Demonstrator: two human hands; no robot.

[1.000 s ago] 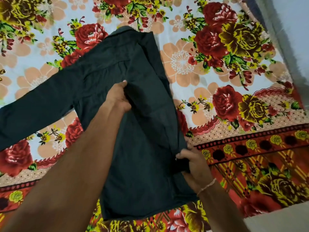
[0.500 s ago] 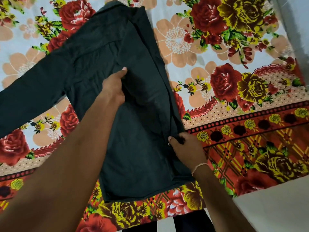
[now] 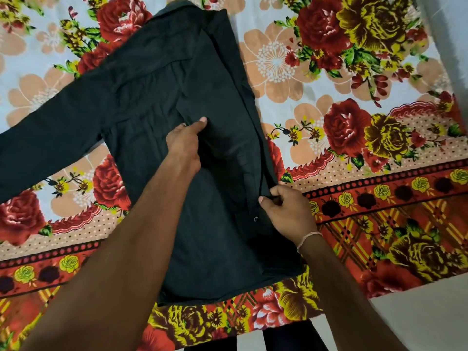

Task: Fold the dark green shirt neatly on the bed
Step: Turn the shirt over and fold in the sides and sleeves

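Observation:
The dark green shirt (image 3: pixel 152 102) lies back-up on the bed's floral sheet (image 3: pixel 379 122), collar at the far end. Its right side is folded inward over the back, and its left sleeve stretches out flat toward the left edge of view. My left hand (image 3: pixel 184 143) sits in the middle of the shirt's back and pinches a fold of cloth between thumb and fingers. At the folded right edge, near a small button, my right hand (image 3: pixel 286 211) grips the fabric with curled fingers.
The sheet's red patterned border (image 3: pixel 379 224) runs along the near edge of the bed. Pale floor (image 3: pixel 417 312) shows at the lower right beyond the bed's corner. A grey wall (image 3: pixel 450 34) rises at the far right.
My right hand has slid up the shirt's folded right edge, away from the hem. My left hand has stayed on the middle of the back. The view has shifted down.

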